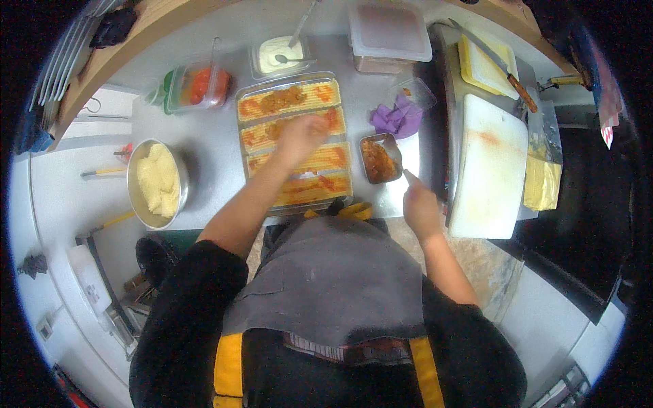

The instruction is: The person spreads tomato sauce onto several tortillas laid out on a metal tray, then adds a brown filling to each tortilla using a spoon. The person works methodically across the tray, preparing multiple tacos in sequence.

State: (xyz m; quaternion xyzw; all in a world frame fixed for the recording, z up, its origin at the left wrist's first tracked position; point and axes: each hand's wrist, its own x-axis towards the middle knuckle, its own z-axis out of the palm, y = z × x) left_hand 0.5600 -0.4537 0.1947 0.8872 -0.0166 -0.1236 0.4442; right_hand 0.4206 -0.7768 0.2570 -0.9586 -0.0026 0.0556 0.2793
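Note:
My left hand (305,139) is over a long clear tray (249,182) with ridged yellow pasta sheets (325,155) streaked with red sauce. Its fingers are curled in and slightly blurred; what they hold, if anything, is hidden. Brown minced filling (283,100) lies on the far sheet, and more shows beside my fingers. Right of the tray, a small metal container (396,178) holds brown-red minced filling (378,162). My right hand (422,209) is closed around a metal handle (410,177) at that container's near right corner; whether it belongs to the container or a spoon is unclear.
A metal bowl (132,197) of pasta sheets stands at left. Behind are a tub of red food (175,95), a white cream tub (256,68) with spoons and a lidded box (391,34). Purple cloth (398,117), a white cutting board (486,183) and a knife (486,51) lie right.

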